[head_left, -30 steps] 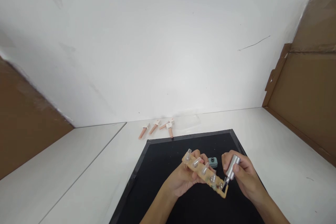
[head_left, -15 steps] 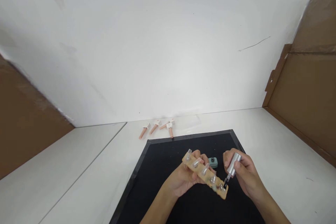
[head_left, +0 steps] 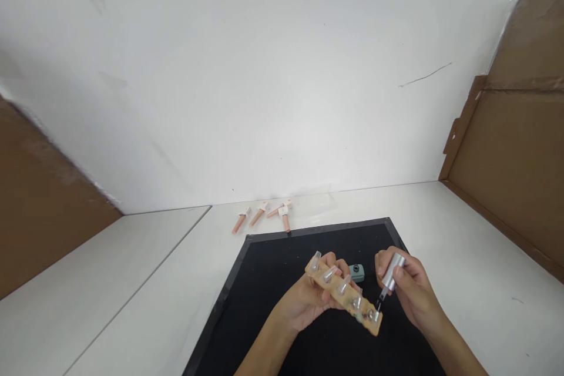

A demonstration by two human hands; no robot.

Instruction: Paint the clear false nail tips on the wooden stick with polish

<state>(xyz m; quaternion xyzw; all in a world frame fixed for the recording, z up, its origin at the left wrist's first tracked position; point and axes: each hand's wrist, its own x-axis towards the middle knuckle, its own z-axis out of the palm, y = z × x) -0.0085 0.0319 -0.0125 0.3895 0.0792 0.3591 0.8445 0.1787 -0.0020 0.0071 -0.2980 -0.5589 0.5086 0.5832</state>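
My left hand [head_left: 304, 299] is closed around a tan strip-shaped holder [head_left: 362, 306], tilted down to the right. Several clear false nails [head_left: 343, 285] stand in a row along it. Pinched in my right hand [head_left: 414, 288] is a nail polish brush with a silver cap [head_left: 393, 270], pointing down. Its dark tip is at the nail on the holder's lower right end; whether it touches, I cannot tell. Behind the holder, between my hands, stands a small teal bottle [head_left: 356, 272] with an open dark neck.
A black mat [head_left: 282, 252] with a taped edge lies under my hands. Several pink-and-white sticks [head_left: 258, 214] lie on the white table [head_left: 176, 282] behind it. Brown cardboard panels stand at the left [head_left: 44, 200] and right [head_left: 511, 176], before a white wall [head_left: 282, 70].
My right hand has tilted the brush slightly, and its tip has shifted a little on the end nail. The left hand keeps the holder almost still.
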